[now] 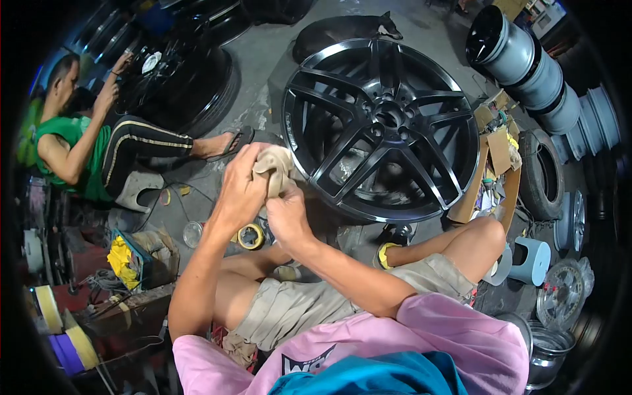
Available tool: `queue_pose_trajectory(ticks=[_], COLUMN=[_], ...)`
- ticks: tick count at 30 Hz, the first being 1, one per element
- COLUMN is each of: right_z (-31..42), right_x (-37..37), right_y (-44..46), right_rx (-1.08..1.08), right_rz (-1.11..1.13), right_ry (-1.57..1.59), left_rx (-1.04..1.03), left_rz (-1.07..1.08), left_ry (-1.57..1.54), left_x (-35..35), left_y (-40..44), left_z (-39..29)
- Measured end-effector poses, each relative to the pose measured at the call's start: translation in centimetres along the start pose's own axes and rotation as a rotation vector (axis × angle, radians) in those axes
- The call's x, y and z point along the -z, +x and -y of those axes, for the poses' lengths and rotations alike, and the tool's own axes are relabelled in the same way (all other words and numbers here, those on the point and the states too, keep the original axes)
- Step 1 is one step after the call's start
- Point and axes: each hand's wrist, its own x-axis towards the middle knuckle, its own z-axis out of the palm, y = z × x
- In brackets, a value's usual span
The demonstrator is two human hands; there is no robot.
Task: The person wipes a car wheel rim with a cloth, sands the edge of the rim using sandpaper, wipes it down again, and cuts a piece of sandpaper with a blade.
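Note:
A bunched beige cloth (275,164) is gripped between my two hands, left of the large black alloy wheel rim (388,118). My left hand (240,181) has its fingers closed around the cloth's left side. Just below and to the right, my right hand (287,214) is closed on the lower end of the same cloth. The rim lies face up in front of me, with its twin spokes and bolt holes showing. The cloth is close to the rim's left edge; I cannot tell whether they touch.
At the left a seated person (72,141) works at another dark wheel (178,85). A dog (342,33) lies behind the rim. To the right are a cardboard box (503,158) of supplies, a tire (541,174), stacked rims (526,66) and a blue stool (530,260). Tape (250,236) lies below my hands.

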Motion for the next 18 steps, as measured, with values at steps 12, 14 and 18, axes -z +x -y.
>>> queue_pose_trajectory(ticks=[12,14,18], right_z=[1.5,2.2,1.4], right_x=[-2.5,-3.1,-2.3], right_y=[0.7,0.3,0.2], right_rx=[-0.058,-0.024,-0.028], right_rz=[0.317,0.242,0.246], right_ry=[0.395,0.304,0.175], left_rx=[-0.064,-0.075,0.055], left_rz=[-0.301,-0.318,-0.356], left_ry=[-0.100,-0.171,-0.223], left_x=[3.4,3.6,4.5], left_y=[0.1,0.0,-0.5], left_z=[2.1,2.7,3.3])
